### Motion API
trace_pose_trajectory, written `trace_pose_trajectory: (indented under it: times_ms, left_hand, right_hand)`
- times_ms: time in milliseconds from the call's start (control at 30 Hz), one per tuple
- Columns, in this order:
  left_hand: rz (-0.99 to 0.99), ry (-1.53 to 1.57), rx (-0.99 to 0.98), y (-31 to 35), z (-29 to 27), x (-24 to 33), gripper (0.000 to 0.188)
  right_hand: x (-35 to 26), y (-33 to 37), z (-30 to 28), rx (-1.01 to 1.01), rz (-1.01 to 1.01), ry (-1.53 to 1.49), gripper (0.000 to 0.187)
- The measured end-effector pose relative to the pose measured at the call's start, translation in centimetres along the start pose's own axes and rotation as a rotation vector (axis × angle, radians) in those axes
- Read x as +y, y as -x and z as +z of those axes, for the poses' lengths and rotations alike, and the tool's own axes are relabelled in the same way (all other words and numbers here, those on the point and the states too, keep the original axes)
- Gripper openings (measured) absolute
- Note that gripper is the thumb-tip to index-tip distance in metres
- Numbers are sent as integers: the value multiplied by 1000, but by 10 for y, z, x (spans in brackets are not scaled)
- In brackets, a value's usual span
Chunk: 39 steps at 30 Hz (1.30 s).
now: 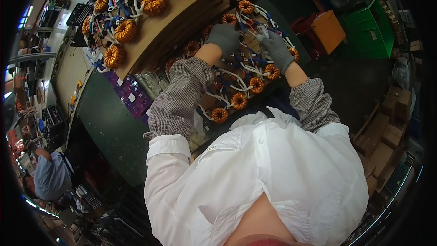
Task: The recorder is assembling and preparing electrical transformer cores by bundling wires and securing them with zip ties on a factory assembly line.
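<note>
Left hand (226,40): gloved, just right of the cardboard stack (193,0); its grip I cannot tell.
Right hand (277,51): gloved, farther right of the stack, at pale leads (264,30); whether the grip holds them, I cannot tell.
Toroidal coils (257,84): copper-coloured, lying right of the stack and upon it.

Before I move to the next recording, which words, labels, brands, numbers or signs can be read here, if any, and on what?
None can be read.
White patch on the purple piece: any print is too small.
Cardboard boxes at the right: any marks are too blurred.
Orange coils: no legible text.
</note>
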<state>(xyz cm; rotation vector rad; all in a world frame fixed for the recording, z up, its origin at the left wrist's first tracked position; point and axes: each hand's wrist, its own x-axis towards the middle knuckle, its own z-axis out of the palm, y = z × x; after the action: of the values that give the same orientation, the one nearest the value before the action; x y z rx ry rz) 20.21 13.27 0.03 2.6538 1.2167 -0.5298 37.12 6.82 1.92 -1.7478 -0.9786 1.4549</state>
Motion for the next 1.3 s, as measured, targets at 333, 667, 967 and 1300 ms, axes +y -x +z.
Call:
trace_pose_trajectory:
  times_ms: [333,667,967,1300]
  left_hand:
    - [-40,1146,-35,-5,8,-51,55]
    - [-198,1124,342,0,10,-22,49]
    - [-193,1000,615,-5,26,-15,40]
    - [-275,936,652,-7,29,-14,40]
  right_hand:
    - [12,-7,-13,-1,-71,-237,31]
    - [19,-46,25,147,-374,30,27]
    - [-5,-46,35,165,-395,271,30]
    - [3,-60,41,192,-370,353,34]
